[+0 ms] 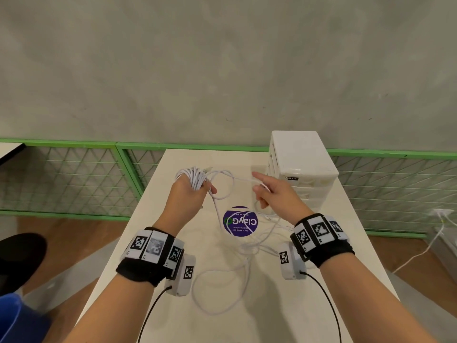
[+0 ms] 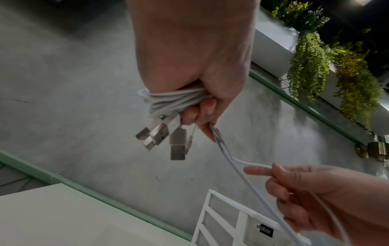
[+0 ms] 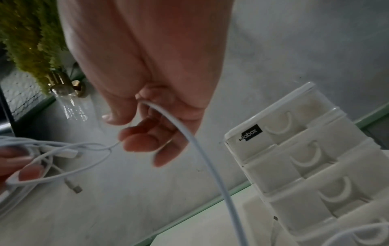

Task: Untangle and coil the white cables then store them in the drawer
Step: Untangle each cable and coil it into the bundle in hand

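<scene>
My left hand [image 1: 191, 191] is raised above the table and grips a coil of white cables [image 1: 195, 178] wound around its fingers. In the left wrist view the coil [image 2: 174, 101] sits in the fist and several USB plugs [image 2: 166, 138] hang out below it. A cable strand [image 1: 237, 179] runs from the coil to my right hand [image 1: 269, 191], which pinches it between thumb and fingers [image 3: 143, 138]. That cable [image 3: 202, 154] passes through the right palm and falls to the table. More loose white cable [image 1: 222, 278] lies in loops on the table below both hands.
A white drawer unit [image 1: 300, 167] stands on the table's far right, with all its drawers [image 3: 305, 159] shut. A purple round sticker [image 1: 240, 221] marks the table's middle. Green mesh fencing [image 1: 74, 179] runs behind the table. A black chair [image 1: 19, 258] sits at the left.
</scene>
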A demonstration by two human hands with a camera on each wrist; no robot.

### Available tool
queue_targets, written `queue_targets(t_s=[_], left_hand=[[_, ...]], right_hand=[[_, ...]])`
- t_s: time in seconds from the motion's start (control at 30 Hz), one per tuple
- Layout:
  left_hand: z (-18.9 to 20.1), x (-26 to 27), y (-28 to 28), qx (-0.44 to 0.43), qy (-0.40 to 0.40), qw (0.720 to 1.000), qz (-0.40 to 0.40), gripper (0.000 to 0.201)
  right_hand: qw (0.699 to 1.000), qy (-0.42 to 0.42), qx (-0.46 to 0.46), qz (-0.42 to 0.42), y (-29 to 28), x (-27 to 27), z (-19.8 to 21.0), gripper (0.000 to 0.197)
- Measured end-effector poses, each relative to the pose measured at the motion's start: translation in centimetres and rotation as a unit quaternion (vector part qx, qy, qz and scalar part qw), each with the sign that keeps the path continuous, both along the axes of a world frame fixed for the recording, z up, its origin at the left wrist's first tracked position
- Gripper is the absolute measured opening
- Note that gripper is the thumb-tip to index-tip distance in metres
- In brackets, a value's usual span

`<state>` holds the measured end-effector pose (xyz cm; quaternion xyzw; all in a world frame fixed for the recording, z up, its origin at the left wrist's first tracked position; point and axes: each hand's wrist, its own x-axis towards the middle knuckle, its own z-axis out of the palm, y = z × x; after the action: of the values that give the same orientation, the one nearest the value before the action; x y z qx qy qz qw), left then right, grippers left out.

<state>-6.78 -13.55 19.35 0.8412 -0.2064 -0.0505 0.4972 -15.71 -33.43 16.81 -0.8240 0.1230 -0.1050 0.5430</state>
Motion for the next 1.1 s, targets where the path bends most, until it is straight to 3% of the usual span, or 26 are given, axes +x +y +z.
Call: queue_targets(t_s=[0.17, 0.3, 0.43, 0.57, 0.67, 0.77, 0.83, 0.97, 1.1], left_hand=[[0.6, -0.9, -0.3, 0.002, 0.003, 0.999, -0.042, 0.025], [1.3, -1.2, 0.0, -0.036, 0.042, 0.996, -0.075, 0.025], [1.2, -1.7, -0.1, -0.067, 0.063, 0.991, -0.101, 0.024], [0.9, -2.0, -0.3, -0.041, 0.025, 0.995, -0.090, 0.029], [0.4, -1.9, -0.2, -0.040, 0.031, 0.996, -0.067, 0.030], [0.0, -1.8, -0.3, -0.037, 0.043, 0.997, -0.053, 0.028], [-0.1, -1.8, -0.4, -0.042, 0.054, 0.996, -0.052, 0.028], [0.0, -1.7, -0.3, -0.015, 0.049, 0.997, -0.060, 0.028], [0.2, -1.8, -0.2, 0.050, 0.027, 0.996, -0.071, 0.029]], right_hand=[[1.000, -0.022, 0.004, -0.010, 0.5, 0.6, 0.5, 0.039], [0.993, 0.051, 0.041, 0.095, 1.0, 0.2, 0.4, 0.051], [0.980, 0.062, 0.091, 0.167, 2.1, 0.3, 0.4, 0.030], [0.988, 0.033, 0.129, 0.081, 2.4, 0.7, 0.1, 0.007], [0.988, 0.007, 0.140, 0.056, 1.7, 0.6, -0.2, 0.010], [0.969, -0.013, 0.228, 0.098, 2.0, 0.2, -0.1, 0.006], [0.955, -0.019, 0.281, 0.093, 2.3, 0.1, 0.0, 0.016], [0.957, -0.011, 0.290, 0.014, 2.2, 0.2, 0.0, 0.018], [0.931, -0.031, 0.363, -0.033, 1.5, 0.6, 0.0, 0.019]])
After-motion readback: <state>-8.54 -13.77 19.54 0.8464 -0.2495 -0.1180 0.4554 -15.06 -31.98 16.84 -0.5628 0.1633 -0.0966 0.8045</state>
